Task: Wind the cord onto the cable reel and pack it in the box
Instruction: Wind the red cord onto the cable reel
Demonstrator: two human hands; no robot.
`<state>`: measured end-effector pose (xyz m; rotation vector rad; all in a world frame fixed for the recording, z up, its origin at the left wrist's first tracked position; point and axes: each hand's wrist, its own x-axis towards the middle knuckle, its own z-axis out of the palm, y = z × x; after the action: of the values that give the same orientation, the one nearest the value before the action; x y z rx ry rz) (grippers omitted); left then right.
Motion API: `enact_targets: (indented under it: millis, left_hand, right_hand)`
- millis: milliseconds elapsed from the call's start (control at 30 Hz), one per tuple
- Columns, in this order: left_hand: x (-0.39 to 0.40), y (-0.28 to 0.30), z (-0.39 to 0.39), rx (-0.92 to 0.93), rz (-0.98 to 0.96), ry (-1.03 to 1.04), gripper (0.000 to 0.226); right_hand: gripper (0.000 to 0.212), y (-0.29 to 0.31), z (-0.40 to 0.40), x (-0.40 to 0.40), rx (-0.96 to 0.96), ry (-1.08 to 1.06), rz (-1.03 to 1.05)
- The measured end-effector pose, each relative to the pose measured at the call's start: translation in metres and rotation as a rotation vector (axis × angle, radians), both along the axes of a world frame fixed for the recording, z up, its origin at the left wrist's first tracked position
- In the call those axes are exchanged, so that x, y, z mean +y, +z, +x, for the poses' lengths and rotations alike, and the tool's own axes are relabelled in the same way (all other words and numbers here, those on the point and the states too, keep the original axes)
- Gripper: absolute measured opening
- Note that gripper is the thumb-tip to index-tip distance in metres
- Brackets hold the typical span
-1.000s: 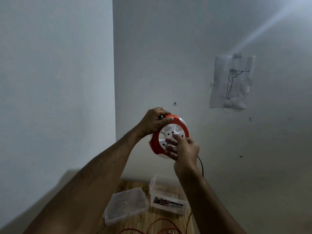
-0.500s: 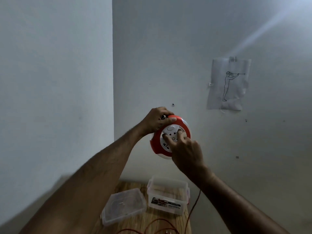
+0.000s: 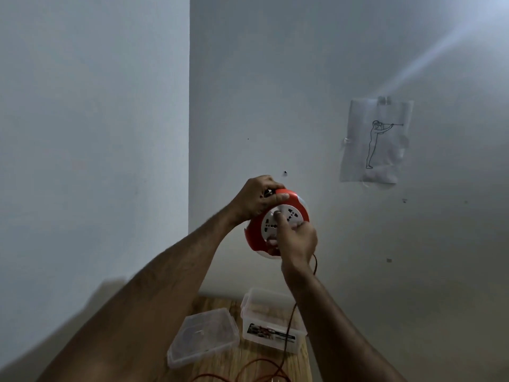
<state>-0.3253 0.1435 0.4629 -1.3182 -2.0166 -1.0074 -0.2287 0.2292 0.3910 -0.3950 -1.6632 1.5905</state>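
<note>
I hold a round red and white cable reel (image 3: 296, 208) up in front of the wall. My left hand (image 3: 257, 198) grips its upper left rim. My right hand (image 3: 297, 239) presses on the white socket face, fingers curled against it. A thin red cord (image 3: 287, 330) drops from behind my right wrist down to loose loops on the wooden table (image 3: 248, 362). The clear plastic box (image 3: 271, 322) stands open on the table, its lid (image 3: 203, 336) lying to its left.
Two pale walls meet in a corner (image 3: 189, 133) just left of the reel. A paper sheet with a line drawing (image 3: 376, 140) is taped to the wall at the right. The table is narrow and sits against the wall.
My right hand has turned on the reel's white face, shifting from the centre toward the lower right. The cord now hangs behind my right wrist. My left hand keeps its grip.
</note>
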Motion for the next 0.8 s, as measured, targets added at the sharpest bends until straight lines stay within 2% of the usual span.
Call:
enact_targets:
  millis: [133,167,267,333,367,400,467,533,567,633,700,800]
  left_hand:
    - [-0.004,-0.007,0.001,-0.007,-0.002,-0.005,0.036]
    - [-0.005,-0.008,0.001,-0.008,-0.006,-0.003,0.035]
    - [-0.008,-0.010,-0.001,-0.005,-0.017,0.001,0.035]
    - [-0.010,-0.009,-0.002,-0.007,-0.014,0.012,0.034]
    - [-0.011,-0.008,-0.003,-0.014,-0.001,0.015,0.034]
    - [-0.013,-0.007,-0.004,-0.023,0.014,0.015,0.034]
    - [-0.015,-0.005,-0.004,-0.034,0.032,0.009,0.033]
    - [-0.015,-0.004,-0.003,-0.037,0.031,0.000,0.033]
    - [-0.015,-0.003,-0.002,-0.037,0.026,-0.007,0.034]
    - [-0.015,-0.002,-0.002,-0.031,0.014,-0.018,0.034]
    - [-0.014,-0.002,-0.002,-0.028,0.010,-0.025,0.034]
    - [-0.012,-0.004,-0.001,-0.033,-0.006,-0.028,0.037]
  right_hand:
    - [0.046,0.016,0.006,-0.010,-0.027,0.159,-0.637]
    - [0.053,0.020,0.009,-0.011,-0.040,0.183,-0.750]
    - [0.058,0.032,0.018,-0.014,0.020,0.289,-0.973]
    - [0.042,0.033,0.022,-0.014,0.036,0.343,-0.949]
    - [0.030,0.030,0.022,-0.012,0.012,0.325,-0.806]
    - [0.023,0.024,0.022,-0.011,0.005,0.244,-0.543]
    - [0.015,0.007,0.019,-0.001,0.127,-0.053,0.211]
    - [0.023,-0.006,0.020,0.010,0.218,-0.242,0.921]
    - [0.034,-0.013,0.021,0.015,0.178,-0.254,1.176]
    - [0.053,-0.023,0.024,0.025,0.011,-0.250,1.443]
    - [0.068,-0.029,0.026,0.034,-0.075,-0.278,1.566]
    - [0.072,-0.025,0.029,0.040,-0.114,-0.306,1.670]
